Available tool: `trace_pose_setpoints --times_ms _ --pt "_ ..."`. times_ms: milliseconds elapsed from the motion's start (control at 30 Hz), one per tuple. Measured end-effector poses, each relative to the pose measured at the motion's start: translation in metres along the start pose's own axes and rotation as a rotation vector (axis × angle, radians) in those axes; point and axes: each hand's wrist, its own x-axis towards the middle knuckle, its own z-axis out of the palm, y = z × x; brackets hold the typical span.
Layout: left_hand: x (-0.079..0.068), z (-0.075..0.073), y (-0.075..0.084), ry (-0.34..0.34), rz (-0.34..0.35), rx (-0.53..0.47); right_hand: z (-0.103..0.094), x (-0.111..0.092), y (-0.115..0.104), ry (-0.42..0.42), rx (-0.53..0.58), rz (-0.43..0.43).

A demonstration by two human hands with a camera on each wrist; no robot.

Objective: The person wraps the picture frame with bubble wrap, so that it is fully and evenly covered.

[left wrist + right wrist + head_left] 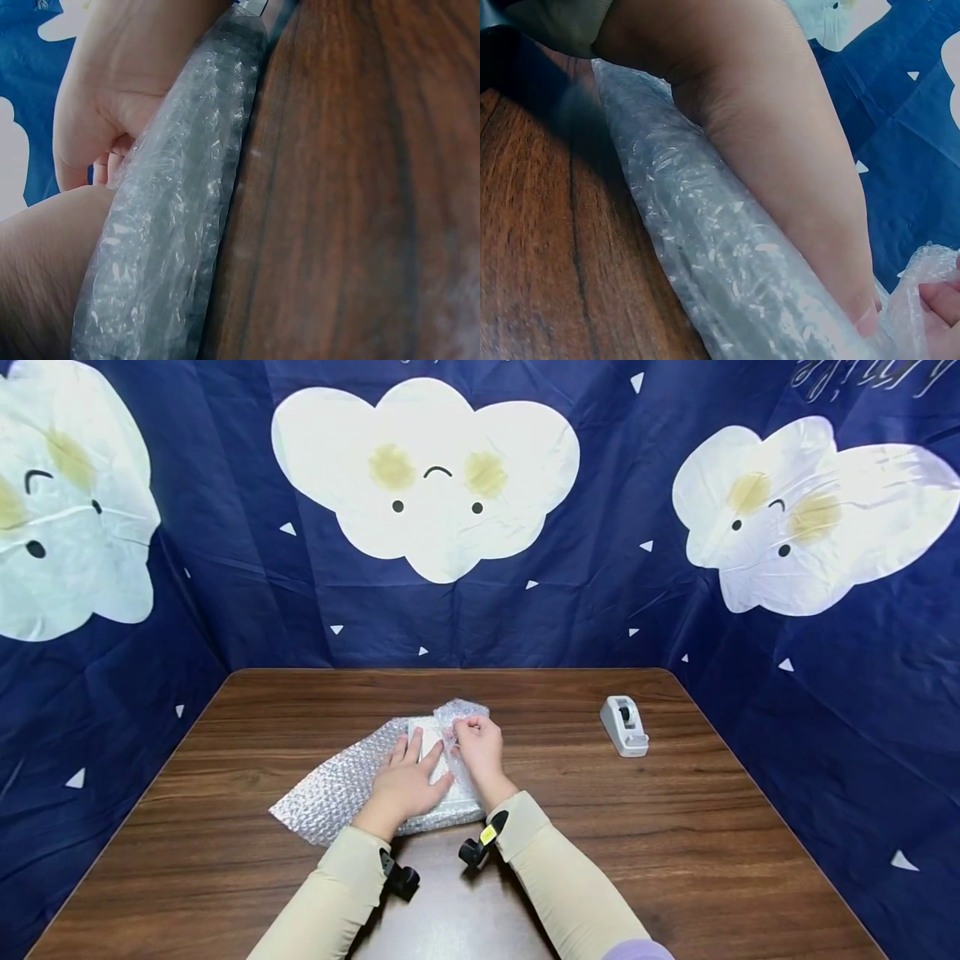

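A sheet of bubble wrap (pixel 337 789) lies on the table under a flat white item (pixel 427 739), its kind hidden by the hands and wrap. My left hand (pixel 408 783) rests on the white item with its fingers spread. With thumb and fingertips my right hand (pixel 480 752) pinches a flap of the wrap at the item's far right. The right wrist view shows that flap bunched at the right fingers (pixel 941 304), beside the left hand (pixel 780 150). The wrap's puffy near edge (pixel 165 202) runs below both hands in the left wrist view.
A white tape dispenser (pixel 625 727) stands at the right on the brown wooden table (pixel 675 852). Dark blue cloth (pixel 480 618) printed with white clouds hangs behind and on both sides. Each wrist carries a small black camera, the left one (pixel 401 881) low over the table.
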Motion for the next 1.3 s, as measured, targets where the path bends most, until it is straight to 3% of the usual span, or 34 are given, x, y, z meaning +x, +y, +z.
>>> trace_pose_setpoints --times_ms 700,1033,1300 --pt "0.003 0.004 -0.005 -0.009 -0.002 -0.040 -0.002 -0.001 -0.003 -0.070 -0.071 0.071" --pt "0.003 0.005 -0.009 0.015 0.036 -0.046 -0.003 0.000 -0.003 -0.142 0.035 0.123" --pt "0.004 -0.007 -0.019 -0.031 0.030 -0.122 -0.001 -0.001 -0.003 -0.132 0.043 0.122"
